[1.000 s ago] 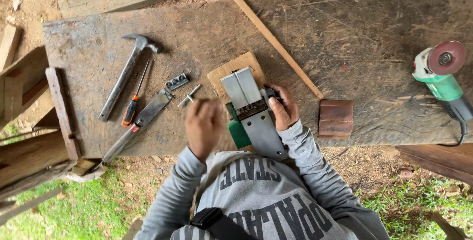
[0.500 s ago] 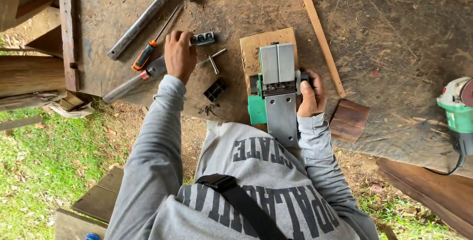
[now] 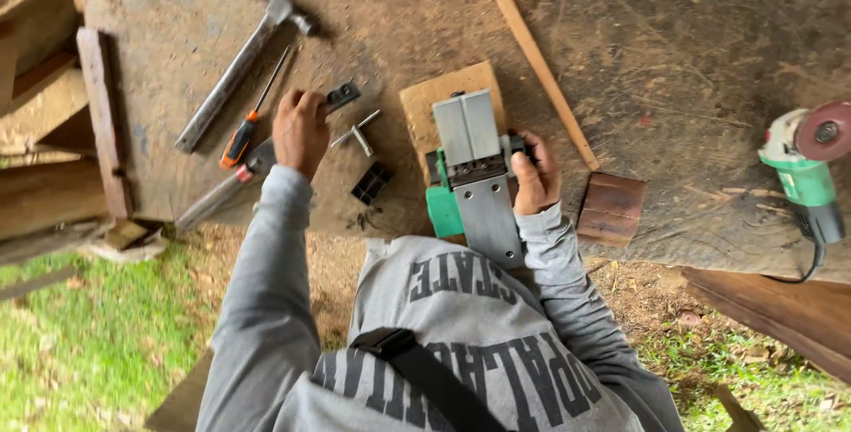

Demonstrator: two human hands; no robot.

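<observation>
An electric planer point(image 3: 474, 179) with a green body lies upside down, its grey sole plates facing up, on a pale wooden block point(image 3: 425, 100). My right hand point(image 3: 536, 175) grips the planer's right side. My left hand point(image 3: 300, 131) is stretched out to the left, fingers curled over a metal adjustable wrench point(image 3: 213, 206) whose jaw end point(image 3: 341, 95) sticks out beyond my knuckles. A small T-shaped key point(image 3: 356, 135) and a small black part point(image 3: 370, 184) lie between my two hands.
A claw hammer point(image 3: 235, 69) and an orange-handled screwdriver point(image 3: 248, 126) lie left of the wrench. A thin wood strip point(image 3: 532, 51), a reddish-brown wood tile point(image 3: 612, 210) and a green angle grinder point(image 3: 807, 166) are to the right. A wooden batten point(image 3: 102, 122) lines the bench's left edge.
My left hand left the planer, reached left across the bench and settled on the wrench. My right hand stayed on the planer. The small black part now lies on the bench.
</observation>
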